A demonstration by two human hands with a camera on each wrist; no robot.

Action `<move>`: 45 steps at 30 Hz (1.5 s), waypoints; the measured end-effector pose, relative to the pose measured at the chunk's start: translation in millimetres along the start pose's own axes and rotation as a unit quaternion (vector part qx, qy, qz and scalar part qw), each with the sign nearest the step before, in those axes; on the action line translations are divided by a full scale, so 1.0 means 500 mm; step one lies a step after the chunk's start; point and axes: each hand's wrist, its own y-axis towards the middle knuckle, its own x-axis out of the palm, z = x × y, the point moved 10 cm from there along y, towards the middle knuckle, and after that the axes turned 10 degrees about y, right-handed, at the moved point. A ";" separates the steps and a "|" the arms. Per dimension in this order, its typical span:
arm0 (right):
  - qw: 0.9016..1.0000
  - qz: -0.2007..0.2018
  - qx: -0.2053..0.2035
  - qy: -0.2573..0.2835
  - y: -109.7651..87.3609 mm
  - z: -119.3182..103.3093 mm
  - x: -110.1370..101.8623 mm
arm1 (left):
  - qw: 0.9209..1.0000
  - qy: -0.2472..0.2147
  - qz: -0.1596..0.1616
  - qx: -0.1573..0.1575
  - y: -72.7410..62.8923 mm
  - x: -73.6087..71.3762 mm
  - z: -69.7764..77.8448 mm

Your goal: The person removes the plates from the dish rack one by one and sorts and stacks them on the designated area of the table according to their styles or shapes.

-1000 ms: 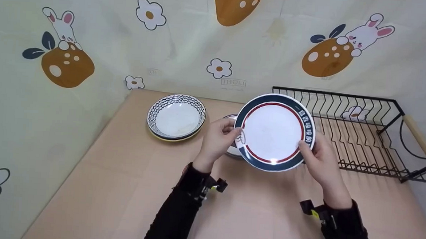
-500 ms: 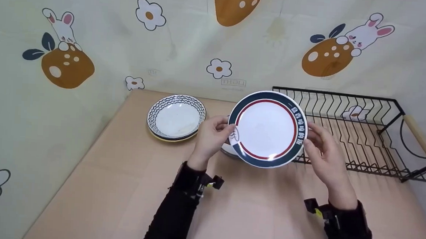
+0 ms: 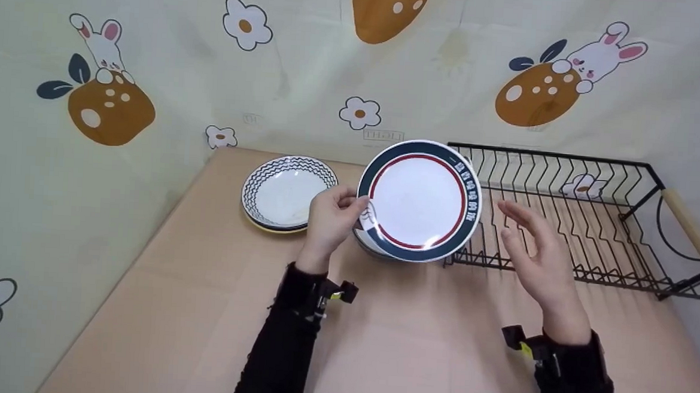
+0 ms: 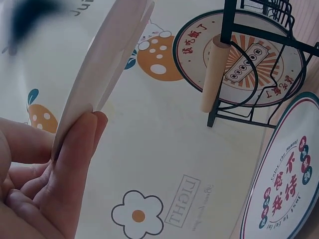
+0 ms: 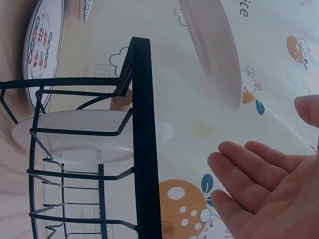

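Note:
A white plate (image 3: 418, 200) with a dark blue rim, a red ring and white characters is raised above the table, its face toward the head view. My left hand (image 3: 329, 222) pinches its left edge between thumb and fingers; the left wrist view shows this plate (image 4: 102, 55) edge-on. Apart from the plate's right side, my right hand (image 3: 544, 266) hovers with fingers extended and nothing in it. Mostly hidden beneath the raised plate is another plate, whose red characters show in the left wrist view on its white face (image 4: 284, 184).
A black wire dish rack (image 3: 564, 231) with a wooden handle (image 3: 690, 223) stands at the right. A plate with an orange sunburst (image 4: 192, 59) stands at the rack in the left wrist view. Stacked bowls, the top one wavy-patterned (image 3: 284, 196), sit at the back left. A printed curtain hangs behind.
My right hand has released the plate's right edge and opened beside it. My left hand has carried the plate left and slightly up, now overlapping the bowls in the head view.

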 end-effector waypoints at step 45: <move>0.993 -0.011 0.063 -0.102 0.001 0.080 -0.025 | 0.993 0.038 0.045 -0.102 0.038 -0.045 -0.137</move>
